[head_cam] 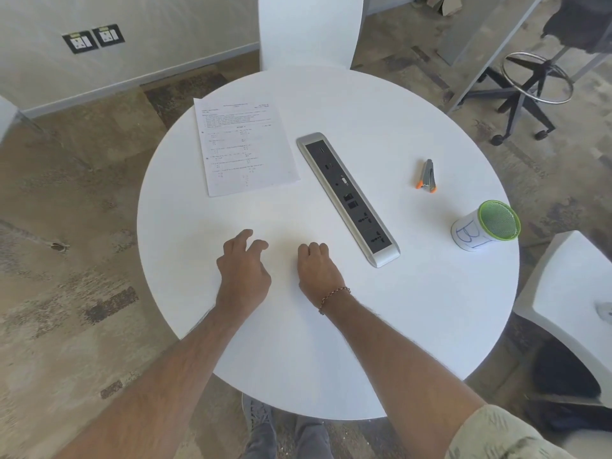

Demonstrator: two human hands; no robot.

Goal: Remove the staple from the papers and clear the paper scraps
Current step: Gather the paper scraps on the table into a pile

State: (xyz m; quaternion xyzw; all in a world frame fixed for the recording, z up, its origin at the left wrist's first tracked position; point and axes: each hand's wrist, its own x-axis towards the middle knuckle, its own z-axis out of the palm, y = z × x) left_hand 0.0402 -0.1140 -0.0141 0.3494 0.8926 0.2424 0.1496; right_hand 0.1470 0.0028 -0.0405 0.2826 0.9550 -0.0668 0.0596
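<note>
**Figure: Task at its outset — papers untouched, both hands idle at the near edge**

I read this view as the starting state. The printed papers (245, 145) lie flat on the far left part of the round white table (414, 309), square and undisturbed. The staple itself is too small for me to make out; I cannot tell which corner it holds. No paper scraps show anywhere on the tabletop. The grey-and-orange staple remover (427, 177) lies by itself on the right side, beyond the built-in power socket strip (347, 197) that runs diagonally between it and the papers. Further right and nearer, at the table's edge, stands a green-rimmed mesh cup (485, 229) wrapped in a hand-lettered paper label, which I judge to be the likely bin for scraps.

My left hand (243, 270) rests near the middle of the table with fingers loosely spread and lightly bent, holding nothing. My right hand (316, 268) sits just beside it, fingers curled under; nothing shows in its grasp. Both are well apart from papers and tool.

Judgement: nothing is done yet. What is left is fetching the remover, bringing the papers in, pulling the staple, and clearing any scraps.
</note>
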